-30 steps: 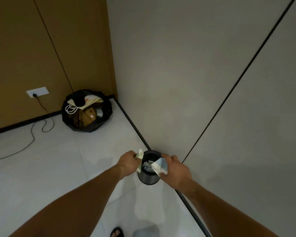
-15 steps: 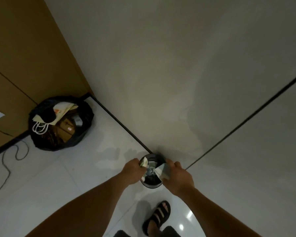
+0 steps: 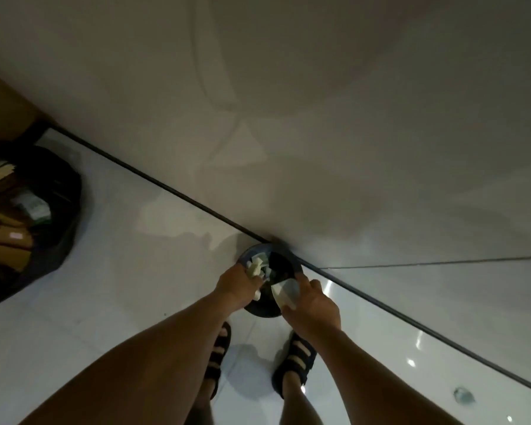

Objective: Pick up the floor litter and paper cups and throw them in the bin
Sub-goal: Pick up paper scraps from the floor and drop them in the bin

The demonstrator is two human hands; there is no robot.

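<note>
Glossy white floor tiles [image 3: 111, 302] meet a pale grey wall [image 3: 288, 118], and a small round dark bin [image 3: 284, 265] stands against its base. Over the bin's mouth, the left hand [image 3: 238, 286] is closed on crumpled pale paper litter [image 3: 255, 268]. The right hand [image 3: 314, 305] pinches a flattened white paper cup [image 3: 284, 291], long axis slanting from near right towards far left, into the bin. A black rubbish bag [image 3: 52, 216] sits far left.

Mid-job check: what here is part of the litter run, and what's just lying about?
Part of the job:
- bin against the wall
- paper scrap in the left hand
- paper cup in the right hand
- paper already in the bin

Lying about:
- black bag of cardboard, left
- small round object on the floor, right; too blurred to identify
</note>
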